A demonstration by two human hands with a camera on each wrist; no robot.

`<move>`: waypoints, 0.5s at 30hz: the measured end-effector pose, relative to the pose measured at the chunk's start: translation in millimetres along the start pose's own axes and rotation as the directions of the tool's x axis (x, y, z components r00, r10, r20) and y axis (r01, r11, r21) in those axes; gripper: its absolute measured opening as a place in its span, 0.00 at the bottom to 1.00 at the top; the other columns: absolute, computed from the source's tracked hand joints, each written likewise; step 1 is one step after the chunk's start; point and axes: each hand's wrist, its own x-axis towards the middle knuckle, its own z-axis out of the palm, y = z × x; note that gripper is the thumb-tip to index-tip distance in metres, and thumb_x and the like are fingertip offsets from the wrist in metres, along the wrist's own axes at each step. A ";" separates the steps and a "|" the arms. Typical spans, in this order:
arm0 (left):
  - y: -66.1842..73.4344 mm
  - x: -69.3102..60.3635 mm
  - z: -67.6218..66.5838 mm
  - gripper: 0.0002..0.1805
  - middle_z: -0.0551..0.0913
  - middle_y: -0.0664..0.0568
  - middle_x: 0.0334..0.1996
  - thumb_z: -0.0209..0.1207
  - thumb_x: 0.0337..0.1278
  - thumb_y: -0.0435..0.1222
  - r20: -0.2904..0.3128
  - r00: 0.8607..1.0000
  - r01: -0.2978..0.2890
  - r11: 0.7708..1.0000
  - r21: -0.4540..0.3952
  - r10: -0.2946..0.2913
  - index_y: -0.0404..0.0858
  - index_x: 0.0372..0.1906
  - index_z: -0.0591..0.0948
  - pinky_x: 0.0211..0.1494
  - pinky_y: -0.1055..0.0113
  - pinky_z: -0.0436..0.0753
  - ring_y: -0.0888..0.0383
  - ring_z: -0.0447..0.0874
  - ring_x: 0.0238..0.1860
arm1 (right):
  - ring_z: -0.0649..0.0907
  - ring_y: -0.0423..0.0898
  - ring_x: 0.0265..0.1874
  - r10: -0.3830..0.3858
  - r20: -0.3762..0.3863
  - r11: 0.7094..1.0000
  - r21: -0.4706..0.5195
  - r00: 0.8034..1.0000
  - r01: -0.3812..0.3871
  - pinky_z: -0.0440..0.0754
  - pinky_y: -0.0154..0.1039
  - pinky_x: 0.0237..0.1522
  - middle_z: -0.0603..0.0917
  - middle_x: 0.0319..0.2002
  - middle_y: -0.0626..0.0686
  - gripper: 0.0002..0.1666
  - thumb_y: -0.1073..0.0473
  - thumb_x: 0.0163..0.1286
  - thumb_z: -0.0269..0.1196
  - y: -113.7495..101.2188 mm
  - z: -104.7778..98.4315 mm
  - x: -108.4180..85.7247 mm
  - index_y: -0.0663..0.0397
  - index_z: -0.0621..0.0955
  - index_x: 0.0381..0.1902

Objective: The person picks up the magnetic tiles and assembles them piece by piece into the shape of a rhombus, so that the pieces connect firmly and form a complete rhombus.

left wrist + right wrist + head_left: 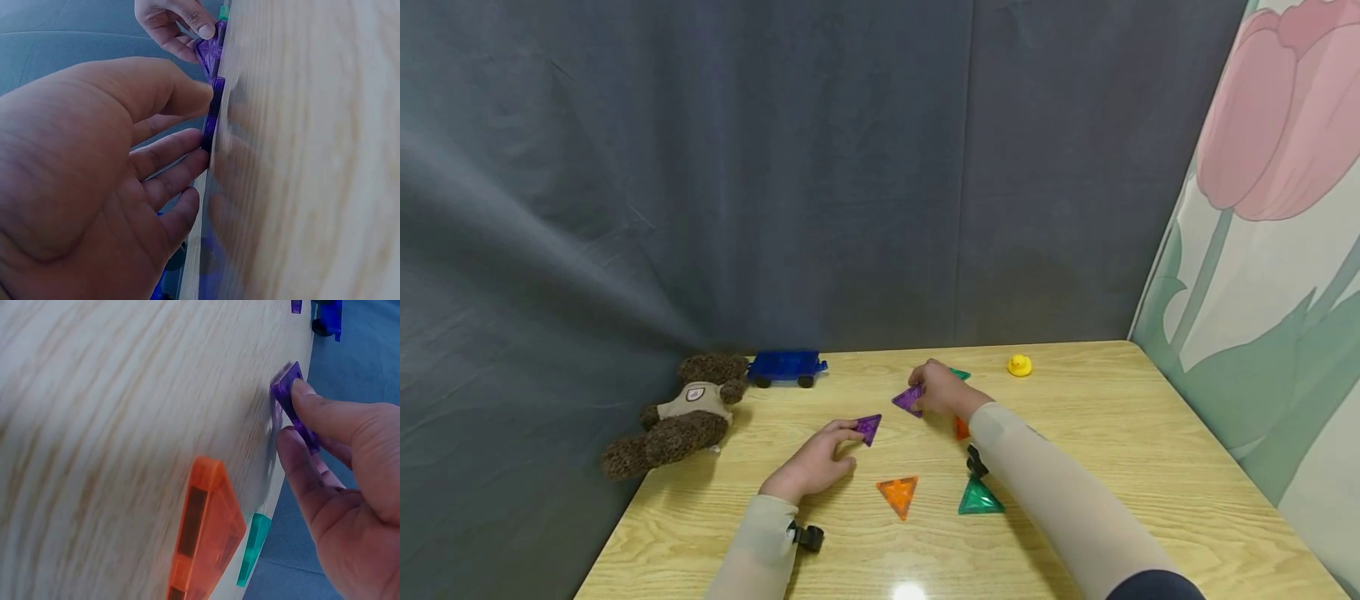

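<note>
Right sleeve (1060, 492) foremost; held triangle (906, 401) tilted, resting triangle (869, 427) flat

Nearest the camera, that sleeve enters from four o'clock; positions are read about the front orange triangle (898, 493), twelve being toward the dark curtain (850, 183). Right hand (942, 390), near twelve, pinches the held triangle narrowly between thumb and fingers; whether its lower edge meets the table (1120, 467), I cannot tell from where I stand. Left hand (816, 462), at ten, lies loosely spread; its fingertips touch the resting triangle at eleven, with the thumb apart from it.

Handling, in my judgement: grip the held piece by its rim and level it before any release; steady the resting piece with light fingertip pressure, since smooth plastic may slide on this surface; carry the right forearm higher, as the black wrist fitting (976, 461) shows just beside the near green triangle (981, 498) at three and could knock it.

Appearance: both pieces under the hands are see-through purple plastic, three-cornered, thick at the rim; a pattern of lines shows across the held one's face; the left wrist view gives the resting one nearly edge-on, dark along its side; scratches or wear are too small to judge.
</note>
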 end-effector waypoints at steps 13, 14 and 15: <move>1.2 1.6 -0.2 0.25 0.67 0.48 0.76 0.61 0.73 0.33 0.005 1.000 0.002 1.000 0.022 -0.002 0.41 0.72 0.78 0.74 0.42 0.69 0.42 0.65 0.76 | 0.78 0.44 0.30 0.004 -0.026 0.990 0.139 1.000 -0.001 0.79 0.37 0.33 0.81 0.30 0.50 0.10 0.65 0.65 0.76 1.3 -2.1 1.4 0.57 0.86 0.43; 1.8 1.6 -0.4 0.25 0.67 0.48 0.76 0.61 0.73 0.33 0.005 1.000 0.000 1.000 0.023 0.000 0.41 0.72 0.78 0.74 0.42 0.69 0.42 0.65 0.76 | 0.78 0.44 0.29 0.006 -0.028 0.990 0.141 1.000 -0.002 0.79 0.36 0.33 0.81 0.30 0.49 0.08 0.65 0.66 0.75 2.0 -1.8 1.5 0.55 0.86 0.40; 2.4 1.8 -0.5 0.25 0.67 0.48 0.76 0.61 0.73 0.34 0.006 1.000 0.000 1.000 0.023 0.000 0.41 0.72 0.78 0.74 0.42 0.69 0.42 0.65 0.76 | 0.78 0.44 0.29 0.007 -0.030 0.990 0.140 1.000 -0.003 0.79 0.36 0.32 0.82 0.29 0.49 0.06 0.65 0.66 0.75 2.5 -1.5 1.7 0.54 0.86 0.38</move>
